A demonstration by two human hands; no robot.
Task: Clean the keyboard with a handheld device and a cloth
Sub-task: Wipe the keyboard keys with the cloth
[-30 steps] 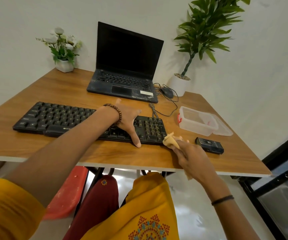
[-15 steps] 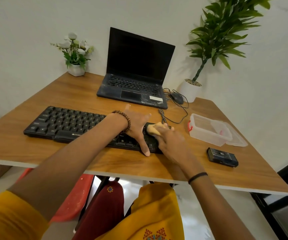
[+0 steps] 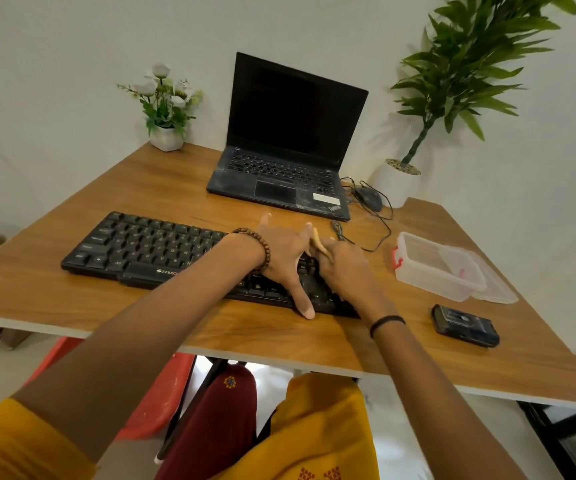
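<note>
I am pressing my left hand [image 3: 286, 258] flat, fingers spread, on the right part of the keyboard [image 3: 148, 244], with the thumb reaching over its near edge to the tabletop [image 3: 175, 306]. Just beside it, my right hand [image 3: 345, 268] is gripping the cloth [image 3: 318, 244], fingers curled round it, over the keyboard's right end. The device [image 3: 465, 325] is lying untouched to the right, with a clear box [image 3: 435, 268] behind it. A laptop [image 3: 297, 112] is standing open farther back.
</note>
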